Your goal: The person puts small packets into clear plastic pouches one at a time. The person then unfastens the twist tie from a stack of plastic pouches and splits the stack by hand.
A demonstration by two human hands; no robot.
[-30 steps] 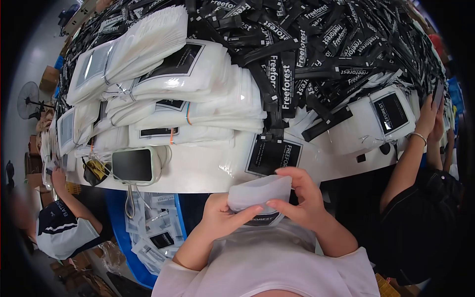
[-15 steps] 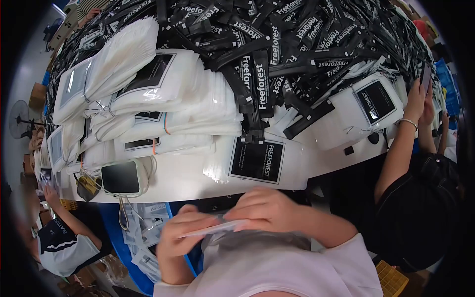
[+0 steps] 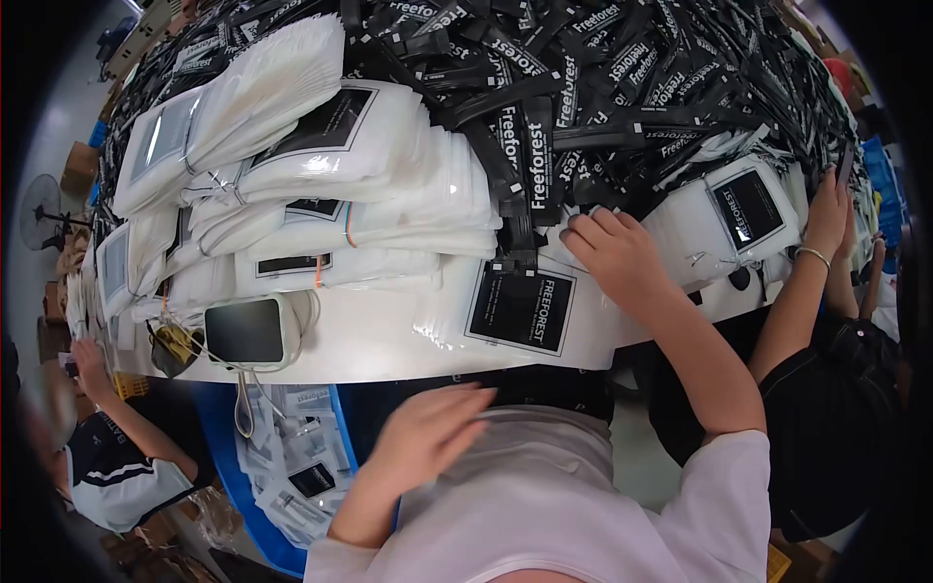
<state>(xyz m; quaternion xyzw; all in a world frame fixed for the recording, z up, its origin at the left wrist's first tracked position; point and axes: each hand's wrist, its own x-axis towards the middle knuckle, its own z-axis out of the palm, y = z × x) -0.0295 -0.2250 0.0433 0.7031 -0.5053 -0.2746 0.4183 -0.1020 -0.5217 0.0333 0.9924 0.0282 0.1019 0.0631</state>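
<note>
My left hand point(image 3: 428, 432) is held in front of my body, below the table edge. Its fingers are stretched out and slightly blurred, with nothing in them. My right hand point(image 3: 617, 257) reaches over the table, fingers apart and a little bent, fingertips at the edge of the heap of black Freeforest packets point(image 3: 539, 160); its thumb is hidden. Under and beside that hand lies a clear-white pouch with a black FREEFOREST label point(image 3: 520, 309). To its right is a bundle of similar pouches point(image 3: 671, 238). At my lower left, a blue bin point(image 3: 233, 486) contains several filled pouches point(image 3: 311, 479).
Tied stacks of white pouches point(image 3: 389, 209) rise on the left of the table point(image 3: 379, 360). A device with a dark screen point(image 3: 243, 330) and its cable sit at the front edge. Co-workers' arms show at the right point(image 3: 792, 291) and far left point(image 3: 146, 437).
The white pouch both hands held is gone from them; a black-labelled pouch now shows in the blue bin. My right hand has moved up onto the table, and the left has opened.
</note>
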